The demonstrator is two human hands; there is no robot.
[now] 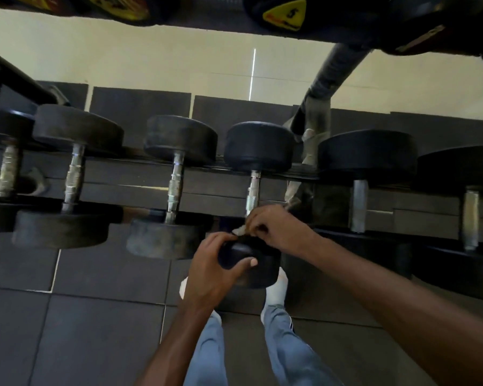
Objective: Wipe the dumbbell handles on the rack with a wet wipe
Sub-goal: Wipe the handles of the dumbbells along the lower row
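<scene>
Because the handle's long axis runs away from the person, from near head to far head, the coming stroke turns on that line: a wipe must travel along it, outward from the right hand's fingers toward the far head.

Rack (262, 190): lower tier, carrying a row of dumbbells side by side, each with one head far and one head near. An upper tier with yellow-labelled weights crosses the top of the view.

Dumbbell (260, 147): fourth from the left edge of the view, directly ahead of both hands. Its far head lies well beyond the fingers; its near head (251, 263) sits under them.

Left hand (215, 268): fingers curled over the top of the near head, thumb across its face, gripping it, apparently to steady it.

Right hand (273, 227): the nearer of the two to the handle, fingers bent and pinching the wipe at the handle's near end.

Handle (253, 190): bare metal shaft, extending straight away from the right fingertips; most of its length shows beyond them and is judged still to be wiped. Its near end is hidden by the hand.

Wipe (239, 230): small white wad, showing just left of the right fingers, between the two hands, at or just beside the handle's near end; actual contact cannot be told.
</scene>
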